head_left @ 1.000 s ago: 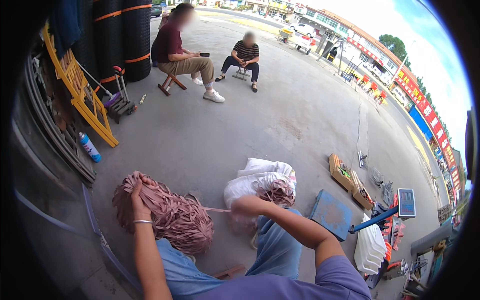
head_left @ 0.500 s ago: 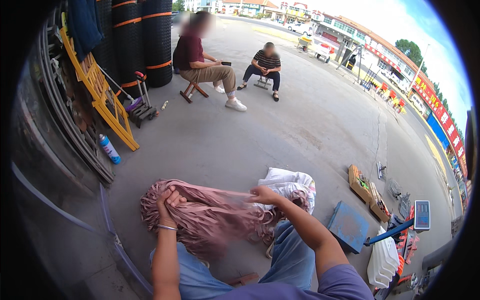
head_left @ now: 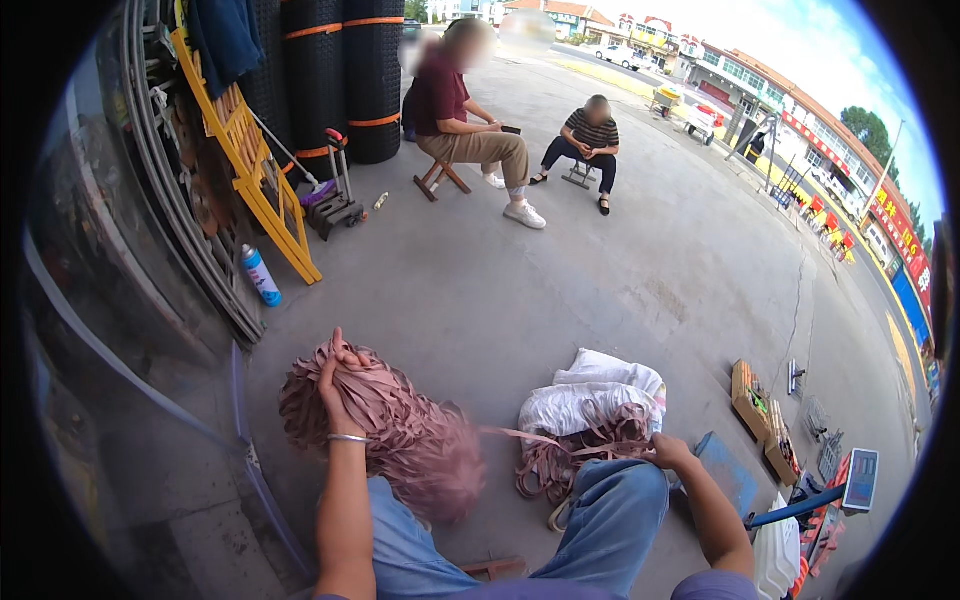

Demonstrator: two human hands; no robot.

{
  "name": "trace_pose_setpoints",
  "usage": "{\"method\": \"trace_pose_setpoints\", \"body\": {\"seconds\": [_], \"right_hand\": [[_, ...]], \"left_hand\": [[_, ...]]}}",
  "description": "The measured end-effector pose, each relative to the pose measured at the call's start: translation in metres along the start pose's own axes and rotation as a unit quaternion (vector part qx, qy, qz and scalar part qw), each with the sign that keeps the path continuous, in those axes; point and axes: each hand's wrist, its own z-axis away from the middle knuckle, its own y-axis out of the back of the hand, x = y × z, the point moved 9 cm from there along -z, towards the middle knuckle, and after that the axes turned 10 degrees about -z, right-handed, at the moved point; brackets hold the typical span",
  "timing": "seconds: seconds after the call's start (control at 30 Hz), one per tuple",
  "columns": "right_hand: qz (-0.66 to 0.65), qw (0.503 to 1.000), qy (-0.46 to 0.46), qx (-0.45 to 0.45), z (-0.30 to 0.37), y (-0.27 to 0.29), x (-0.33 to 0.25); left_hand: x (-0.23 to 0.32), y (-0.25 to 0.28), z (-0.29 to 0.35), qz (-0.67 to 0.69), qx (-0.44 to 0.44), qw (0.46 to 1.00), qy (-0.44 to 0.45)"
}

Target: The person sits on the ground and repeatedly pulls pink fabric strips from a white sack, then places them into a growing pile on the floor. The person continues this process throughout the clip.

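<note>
My left hand [head_left: 343, 378] is closed round the top of a thick bundle of dusty-pink flat strips [head_left: 400, 420], which hangs down in front of my left knee. The bundle's lower right side is blurred by motion. Beside my right knee, my right hand [head_left: 670, 452] is closed, pinching a pink strip. A single strip [head_left: 515, 433] stretches from the bundle toward that hand, crossing in front of a white woven sack [head_left: 605, 380]. More loose pink strips [head_left: 545, 470] lie tangled at the sack's near side.
At the right stand a blue platform scale [head_left: 725, 470], cardboard boxes of goods [head_left: 765, 420] and white plastic baskets [head_left: 778, 550]. A spray can [head_left: 261, 275] and a yellow wooden ladder [head_left: 245, 150] are at the left. Two people sit on folding stools [head_left: 440, 178] farther off.
My right hand has swung right and nearer to me, from the gap before the sack to beside my right knee. My left hand keeps its hold on the bundle. The view has shifted left.
</note>
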Motion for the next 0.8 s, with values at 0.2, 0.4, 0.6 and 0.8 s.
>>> {"method": "trace_pose_setpoints", "body": {"seconds": [0.2, 0.4, 0.6, 0.8], "right_hand": [[-0.092, 0.862, 0.490, -0.093, 0.043, 0.046, -0.399], [-0.262, 0.857, 0.436, 0.079, -0.042, 0.095, -0.497], [-0.302, 0.908, 0.282, -0.072, -0.120, 0.008, -0.313], [0.082, 0.971, -0.211, -0.074, 0.040, -0.015, 0.158]], "left_hand": [[-0.054, -0.001, 0.020, -0.052, -0.059, 0.978, 0.194], [-0.087, 0.004, 0.037, -0.142, -0.144, 0.942, 0.269], [-0.068, -0.023, 0.013, 0.060, -0.082, 0.971, 0.218], [0.024, 0.006, -0.010, 0.173, -0.004, 0.985, 0.003]]}}
